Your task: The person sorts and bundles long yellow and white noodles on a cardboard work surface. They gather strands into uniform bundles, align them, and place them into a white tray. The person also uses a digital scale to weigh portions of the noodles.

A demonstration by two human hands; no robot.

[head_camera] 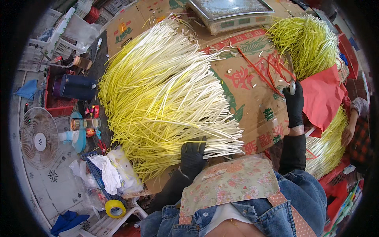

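A wide heap of yellow and white chives [171, 94] lies on a flattened printed cardboard sheet [248, 71]. My left hand [193, 157], in a black glove, rests on the near edge of the heap, with fingers laid over the stalks. In a black glove too, my right hand [293, 102] is closed around the pale handle of a curved blade [289, 65], perhaps a sickle, whose tip points away from me. Red ties [263, 72] lie beside the blade. White stalk trimmings are scattered over the cardboard. Beyond my right hand is a red sheet [321, 96].
A weighing scale [232, 17] stands at the far edge. More chives [306, 44] are piled at the far right, and another pile [325, 148] lies near a co-worker's hand [348, 134]. On the left are a fan [39, 138], a dark container [77, 86] and yellow tape [115, 209].
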